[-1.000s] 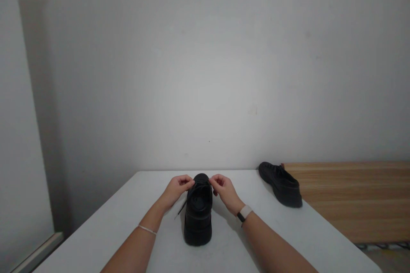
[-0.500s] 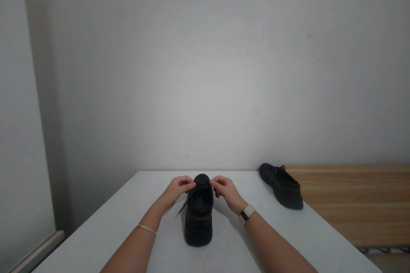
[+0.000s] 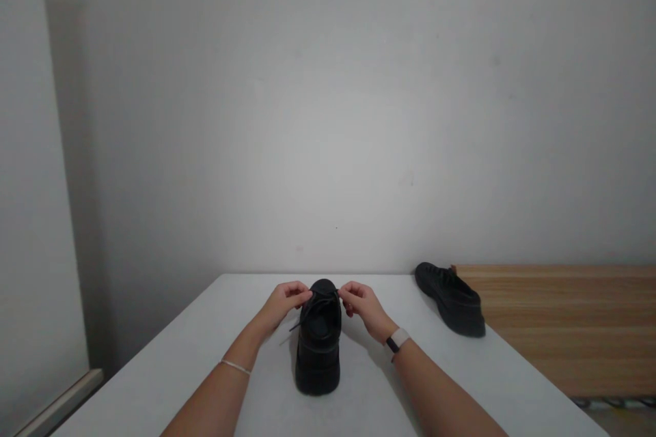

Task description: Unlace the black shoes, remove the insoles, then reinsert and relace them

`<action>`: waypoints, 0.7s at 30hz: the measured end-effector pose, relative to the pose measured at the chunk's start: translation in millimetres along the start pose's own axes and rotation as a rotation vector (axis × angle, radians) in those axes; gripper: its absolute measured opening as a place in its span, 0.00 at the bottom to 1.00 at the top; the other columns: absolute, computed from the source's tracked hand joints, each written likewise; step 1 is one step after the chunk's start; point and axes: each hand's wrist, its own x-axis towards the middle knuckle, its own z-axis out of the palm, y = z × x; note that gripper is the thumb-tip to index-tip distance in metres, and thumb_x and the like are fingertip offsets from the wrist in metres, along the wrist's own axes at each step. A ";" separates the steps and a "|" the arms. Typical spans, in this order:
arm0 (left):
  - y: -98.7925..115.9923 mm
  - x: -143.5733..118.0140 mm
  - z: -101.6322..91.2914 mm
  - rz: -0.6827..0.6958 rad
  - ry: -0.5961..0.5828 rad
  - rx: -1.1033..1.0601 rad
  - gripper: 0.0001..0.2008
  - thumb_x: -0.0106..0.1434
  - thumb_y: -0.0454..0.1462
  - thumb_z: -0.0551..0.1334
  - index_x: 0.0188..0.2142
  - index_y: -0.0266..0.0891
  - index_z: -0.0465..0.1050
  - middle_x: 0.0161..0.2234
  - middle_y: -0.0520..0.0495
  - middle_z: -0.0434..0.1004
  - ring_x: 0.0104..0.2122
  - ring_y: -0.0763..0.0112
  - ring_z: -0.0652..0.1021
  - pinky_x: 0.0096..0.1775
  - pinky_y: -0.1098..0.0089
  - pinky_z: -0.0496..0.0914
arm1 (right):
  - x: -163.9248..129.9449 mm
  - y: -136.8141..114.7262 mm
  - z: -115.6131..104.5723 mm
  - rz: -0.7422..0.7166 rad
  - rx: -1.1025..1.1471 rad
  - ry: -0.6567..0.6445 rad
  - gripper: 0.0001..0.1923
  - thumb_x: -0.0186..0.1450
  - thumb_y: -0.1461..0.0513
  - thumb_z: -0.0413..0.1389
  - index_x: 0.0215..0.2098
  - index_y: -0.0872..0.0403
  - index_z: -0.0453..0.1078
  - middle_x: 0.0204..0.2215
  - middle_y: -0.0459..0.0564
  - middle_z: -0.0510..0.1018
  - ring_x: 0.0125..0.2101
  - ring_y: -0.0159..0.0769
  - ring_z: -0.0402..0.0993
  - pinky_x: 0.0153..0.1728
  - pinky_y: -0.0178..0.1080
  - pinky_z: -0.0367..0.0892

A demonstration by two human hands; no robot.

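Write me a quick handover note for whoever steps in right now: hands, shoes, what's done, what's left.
Left hand: pinching the dark lace at the left side of the black chunky-soled leather shoe.
Right hand: pinching the lace at the shoe's right side.
The shoe stands mid white table, heel towards the wearer.
Second black shoe sits at the table's far right edge, untouched.
Done: laces gripped on both sides.
Left: no finished bow visible; the second shoe.

Black shoe [image 3: 318,345] on white table [image 3: 169,369], heel toward camera; lace [image 3: 307,309] pinched by left hand [image 3: 283,303] and right hand [image 3: 361,304]. Second shoe [image 3: 451,298] apart (right edge).
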 end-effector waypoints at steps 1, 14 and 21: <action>-0.2 0.7 -0.4 0.007 0.033 0.007 0.11 0.54 0.42 0.64 0.26 0.34 0.72 0.22 0.52 0.68 0.25 0.74 0.66 0.30 0.73 0.59 | 0.6 0.1 0.2 -0.009 0.003 0.026 0.16 0.54 0.51 0.61 0.24 0.56 0.67 0.15 0.40 0.65 0.17 0.26 0.58 0.19 0.32 0.54; 4.4 -0.6 0.8 -0.018 0.019 0.009 0.14 0.52 0.45 0.65 0.24 0.35 0.71 0.22 0.53 0.66 0.24 0.75 0.64 0.28 0.74 0.58 | -4.1 -6.2 1.6 0.050 0.061 -0.012 0.18 0.52 0.51 0.62 0.22 0.55 0.65 0.18 0.42 0.67 0.19 0.27 0.61 0.20 0.32 0.55; 1.0 0.4 -3.1 -0.019 0.144 -0.028 0.17 0.53 0.48 0.64 0.24 0.35 0.71 0.20 0.55 0.63 0.22 0.76 0.63 0.27 0.73 0.56 | -3.0 -6.8 -2.2 0.032 0.075 0.077 0.17 0.53 0.50 0.60 0.23 0.55 0.64 0.18 0.41 0.65 0.19 0.27 0.59 0.20 0.32 0.54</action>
